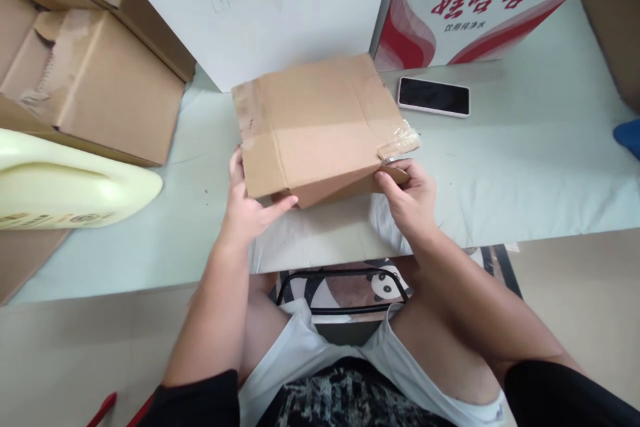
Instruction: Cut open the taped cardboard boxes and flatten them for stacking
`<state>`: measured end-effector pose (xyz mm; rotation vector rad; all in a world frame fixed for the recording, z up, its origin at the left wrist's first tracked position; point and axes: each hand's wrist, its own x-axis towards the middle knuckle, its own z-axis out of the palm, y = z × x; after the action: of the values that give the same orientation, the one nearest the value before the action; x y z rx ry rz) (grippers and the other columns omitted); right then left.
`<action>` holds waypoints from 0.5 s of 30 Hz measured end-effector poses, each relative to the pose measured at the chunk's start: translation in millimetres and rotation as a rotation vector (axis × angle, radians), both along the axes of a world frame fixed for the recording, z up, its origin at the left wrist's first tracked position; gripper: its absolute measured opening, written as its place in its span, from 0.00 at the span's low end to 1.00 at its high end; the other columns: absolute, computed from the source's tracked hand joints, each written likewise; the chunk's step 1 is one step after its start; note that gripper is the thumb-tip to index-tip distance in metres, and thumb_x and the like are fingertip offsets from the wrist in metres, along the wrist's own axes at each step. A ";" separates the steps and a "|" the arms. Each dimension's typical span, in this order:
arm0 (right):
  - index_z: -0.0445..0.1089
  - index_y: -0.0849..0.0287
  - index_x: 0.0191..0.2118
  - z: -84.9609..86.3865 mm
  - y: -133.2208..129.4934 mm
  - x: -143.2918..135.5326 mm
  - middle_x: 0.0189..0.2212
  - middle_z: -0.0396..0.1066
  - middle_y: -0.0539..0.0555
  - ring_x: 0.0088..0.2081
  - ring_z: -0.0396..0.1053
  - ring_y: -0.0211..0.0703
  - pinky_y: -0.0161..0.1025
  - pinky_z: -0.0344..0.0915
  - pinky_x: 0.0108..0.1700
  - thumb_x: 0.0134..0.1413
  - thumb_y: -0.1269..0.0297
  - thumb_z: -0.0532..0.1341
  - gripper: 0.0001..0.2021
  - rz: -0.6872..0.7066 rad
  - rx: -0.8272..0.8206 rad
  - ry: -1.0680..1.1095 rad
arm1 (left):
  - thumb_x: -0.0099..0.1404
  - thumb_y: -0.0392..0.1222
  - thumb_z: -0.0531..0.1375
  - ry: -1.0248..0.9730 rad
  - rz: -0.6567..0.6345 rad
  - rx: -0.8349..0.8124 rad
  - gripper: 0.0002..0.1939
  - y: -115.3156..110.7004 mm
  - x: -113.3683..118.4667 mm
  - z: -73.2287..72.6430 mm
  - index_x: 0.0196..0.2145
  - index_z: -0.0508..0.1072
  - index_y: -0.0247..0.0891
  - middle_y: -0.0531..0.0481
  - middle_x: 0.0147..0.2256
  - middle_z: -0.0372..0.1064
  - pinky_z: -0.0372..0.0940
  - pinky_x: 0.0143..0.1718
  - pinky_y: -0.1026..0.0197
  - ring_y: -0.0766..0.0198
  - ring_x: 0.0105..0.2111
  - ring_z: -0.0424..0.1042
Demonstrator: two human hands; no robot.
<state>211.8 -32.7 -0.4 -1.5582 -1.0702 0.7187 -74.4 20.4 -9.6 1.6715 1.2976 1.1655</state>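
Note:
A brown cardboard box [320,123] is held between my two hands over the front part of the table, tilted, one broad side facing up. Around its left front corner my left hand [250,210] is closed, thumb along the lower edge and fingers partly hidden behind the side. At the right front corner, my right hand [407,197] pinches a cardboard flap between thumb and fingers. Torn clear tape [403,139] sticks out just above that hand. The inside of the box is hidden.
A phone [434,96] lies right of the box. Behind stand a large white carton [270,7] and a red-and-white carton [480,13]. Several cardboard boxes [120,73] and a pale yellow jug [75,180] occupy the left. The cloth-covered table's [540,167] front edge is above my lap.

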 end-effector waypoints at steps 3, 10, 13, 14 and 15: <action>0.70 0.53 0.31 -4.6 0.4 0.8 0.27 0.71 0.49 0.31 0.68 0.42 0.41 0.67 0.36 0.52 0.53 0.68 0.11 0.014 0.020 0.060 | 0.46 0.60 0.78 0.021 0.125 -0.019 0.30 2.7 2.0 -1.6 0.40 0.79 0.39 0.42 0.45 0.77 0.76 0.53 0.46 0.48 0.47 0.79; 0.67 0.52 0.29 -17.0 2.0 5.4 0.26 0.68 0.51 0.32 0.71 0.47 0.44 0.70 0.36 0.55 0.32 0.62 0.26 0.016 0.026 0.327 | 0.59 0.63 0.66 -0.319 0.010 -0.197 0.22 -5.3 -4.0 -1.8 0.28 0.76 0.40 0.49 0.23 0.72 0.70 0.26 0.57 0.58 0.24 0.73; 0.65 0.52 0.29 -15.7 2.2 5.7 0.26 0.67 0.51 0.35 0.72 0.47 0.43 0.71 0.39 0.55 0.36 0.64 0.23 -0.029 0.015 0.252 | 0.58 0.62 0.63 -0.343 -0.074 -0.254 0.21 -5.2 -9.6 -0.6 0.22 0.71 0.41 0.46 0.21 0.69 0.69 0.25 0.53 0.52 0.28 0.76; 0.65 0.52 0.30 -15.0 2.3 5.7 0.28 0.67 0.51 0.37 0.72 0.48 0.44 0.72 0.42 0.56 0.38 0.64 0.22 -0.044 0.020 0.231 | 0.56 0.62 0.63 -0.361 -0.084 -0.254 0.22 -3.6 -11.5 0.0 0.21 0.69 0.42 0.45 0.21 0.68 0.70 0.27 0.52 0.50 0.32 0.77; 0.65 0.52 0.31 -14.4 2.6 5.7 0.29 0.68 0.51 0.39 0.73 0.48 0.44 0.72 0.44 0.56 0.39 0.63 0.20 -0.051 0.025 0.223 | 0.54 0.63 0.63 -0.375 -0.077 -0.246 0.21 -1.2 -13.2 0.9 0.22 0.69 0.42 0.46 0.21 0.68 0.70 0.28 0.52 0.49 0.34 0.77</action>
<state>217.6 -30.1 -14.8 -1.4419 -0.8682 0.8199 -87.6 19.2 -8.7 1.2439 1.0796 1.1554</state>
